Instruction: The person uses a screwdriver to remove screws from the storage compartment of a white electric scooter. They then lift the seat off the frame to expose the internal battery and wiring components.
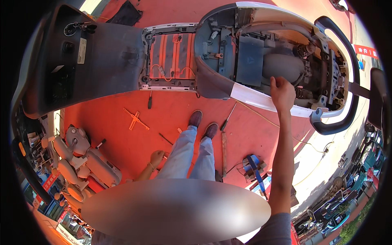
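My right hand [282,94] is over the open rear body of a scooter [214,83], near the white side trim [251,94]. Its fingers are curled together, and whatever they may hold is too small to make out. Just beyond it lie a dark rounded housing [281,67] and a flat dark panel [250,61]. Low beside my left leg, my left hand [156,157] is closed, with a small bit of something showing at its fingertips. Orange straps and wires cross the battery bay [172,56] in the scooter's middle.
On the red floor lie an orange cross wrench [136,119], a screwdriver [150,101], another screwdriver [225,122] and a wooden strip [224,153]. Keys [77,28] rest on the front panel. A black grab rail [355,69] curves round the scooter's rear. Removed parts [81,159] stand at left.
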A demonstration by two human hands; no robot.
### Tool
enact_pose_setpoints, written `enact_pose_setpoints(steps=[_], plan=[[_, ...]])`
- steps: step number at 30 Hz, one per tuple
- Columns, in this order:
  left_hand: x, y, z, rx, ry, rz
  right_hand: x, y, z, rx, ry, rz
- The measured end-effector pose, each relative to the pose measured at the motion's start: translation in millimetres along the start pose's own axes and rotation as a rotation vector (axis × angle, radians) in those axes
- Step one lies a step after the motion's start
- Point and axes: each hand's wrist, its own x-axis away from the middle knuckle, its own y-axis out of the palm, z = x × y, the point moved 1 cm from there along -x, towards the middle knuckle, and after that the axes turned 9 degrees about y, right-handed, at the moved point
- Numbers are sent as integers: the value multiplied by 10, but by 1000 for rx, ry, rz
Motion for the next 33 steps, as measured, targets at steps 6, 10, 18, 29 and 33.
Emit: enact_pose_setpoints(steps=[6, 10, 18, 29, 33], plan=[[50, 169, -751, -17, -107, 110, -30, 97, 80, 197, 21, -62], [323, 505, -1085, 79, -87, 192, -39, 178, 117, 219, -34, -115], [515, 813, -1456, 134, -82, 270, -181, 218, 205, 252, -224, -109], [721, 1246, -2657, 133, -281, 234, -1265, 39, 1327, 680, -629, -95], [761, 1414, -2869, 7, -284, 233, -1666, -57, 1597, 717, -684, -29]])
